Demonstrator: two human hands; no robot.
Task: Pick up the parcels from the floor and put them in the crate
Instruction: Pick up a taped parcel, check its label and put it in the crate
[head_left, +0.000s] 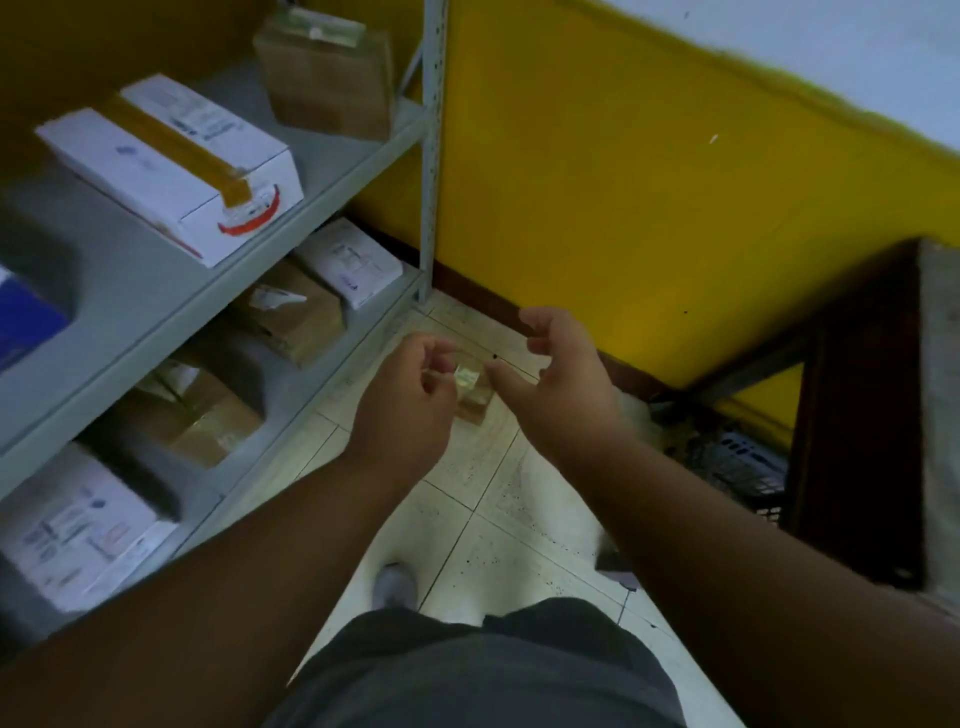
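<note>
While both of my arms reach out toward the far floor in the head view, I judge the step in hand to be the pick-up of the small brown cardboard parcel wrapped in clear tape (471, 396), which lies on the pale tiled floor (483, 540) between my two hands, close to the foot of the grey metal shelving rack (432, 156) on the left and near the yellow wall (649, 208) beyond. My left hand (410, 395) hangs above the parcel's left side with its fingers loosely curled and nothing in them; my right hand (561, 379) is spread wide, thumb and fingers apart, empty too, its thumb tip just beside the parcel's right edge, though I cannot tell whether it touches. To do this well I would bring the hands down together, one on each side, and squeeze evenly, since the glossy tape looks slippery. The parcel seems to lie flat, its long axis running near to far and slightly leftward at the far end, but blur and my hands hide much of it, so I hold that loosely. The dark slotted plastic crate (737, 467) sits on the right under a dark wooden table (857, 415), well apart from the parcel, so the carry will go rightward and nearer.
</note>
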